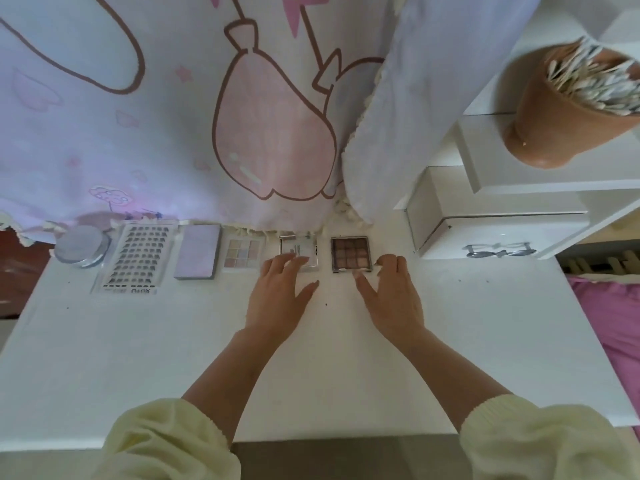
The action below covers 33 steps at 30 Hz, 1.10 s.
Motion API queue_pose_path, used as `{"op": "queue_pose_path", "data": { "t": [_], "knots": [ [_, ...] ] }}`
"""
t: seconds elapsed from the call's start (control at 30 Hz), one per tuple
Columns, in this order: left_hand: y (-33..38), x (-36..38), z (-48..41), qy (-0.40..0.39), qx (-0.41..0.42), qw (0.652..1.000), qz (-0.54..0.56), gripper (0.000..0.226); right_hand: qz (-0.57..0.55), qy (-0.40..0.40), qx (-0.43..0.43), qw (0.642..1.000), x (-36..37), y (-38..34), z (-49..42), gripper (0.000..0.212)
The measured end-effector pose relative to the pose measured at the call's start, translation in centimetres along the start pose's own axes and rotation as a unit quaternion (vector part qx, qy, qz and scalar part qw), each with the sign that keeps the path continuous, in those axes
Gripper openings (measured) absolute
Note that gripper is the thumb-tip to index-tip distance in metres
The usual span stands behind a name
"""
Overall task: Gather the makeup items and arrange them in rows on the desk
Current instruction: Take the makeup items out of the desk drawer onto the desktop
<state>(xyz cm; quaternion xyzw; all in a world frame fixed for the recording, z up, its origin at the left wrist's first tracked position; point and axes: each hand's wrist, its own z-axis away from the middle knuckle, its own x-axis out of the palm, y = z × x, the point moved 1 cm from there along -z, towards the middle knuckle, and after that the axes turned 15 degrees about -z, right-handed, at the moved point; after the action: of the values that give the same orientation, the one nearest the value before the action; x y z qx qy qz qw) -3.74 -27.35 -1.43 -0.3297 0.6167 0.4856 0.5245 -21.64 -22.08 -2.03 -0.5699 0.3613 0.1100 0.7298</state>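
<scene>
Head view, the only one I've got. The row runs left to right along the desk's far edge: round silver-lidded jar (81,249), clear tray of false lashes (138,258), lilac rectangular compact (198,252), pale nine-pan eyeshadow palette (242,254), small clear square compact (304,249), and a brown nine-pan eyeshadow palette (350,253) at the right end.

The bit that matters is that both of the last two lie straight ahead of the hands, toward the far edge. My left hand (280,292) is spread flat-ish, with its fingertips resting on the clear compact. My right hand (391,296) is loosely cupped and gripping nothing, thumb by the brown palette's near edge and fingers just beside its right side. I can't tell if it's actually touching. That palette is basically square, so there's no long axis to fuss over, and the right hand is clearly nearer. I'd guess the next move is only a squaring-up nudge.

The white desk (173,341) is smooth with a few dark specks. A pink-printed lilac cloth (173,116) hangs behind, and at the far right corner are a white drawer box with a silver bow (485,237) and a terracotta cup of cotton swabs (568,109).
</scene>
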Motion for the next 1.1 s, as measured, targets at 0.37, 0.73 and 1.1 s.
{"op": "queue_pose_path", "data": {
  "t": [0.37, 0.73, 1.1],
  "knots": [
    [6.2, 1.4, 14.8, 0.05, 0.007, 0.998, 0.039, 0.026, -0.032, -0.068, -0.077, 0.994, -5.5, 5.0, 13.4, 0.018],
    [8.3, 9.2, 25.5, -0.136, -0.03, 0.987, 0.082, 0.026, 0.149, -0.24, 0.009, 0.959, -4.8, 15.4, 20.5, 0.032],
    [7.0, 13.4, 29.4, -0.329, -0.037, 0.94, 0.083, 0.027, 0.296, -0.218, 0.071, 0.927, -1.7, 18.7, 17.2, 0.058]
  ]
}}
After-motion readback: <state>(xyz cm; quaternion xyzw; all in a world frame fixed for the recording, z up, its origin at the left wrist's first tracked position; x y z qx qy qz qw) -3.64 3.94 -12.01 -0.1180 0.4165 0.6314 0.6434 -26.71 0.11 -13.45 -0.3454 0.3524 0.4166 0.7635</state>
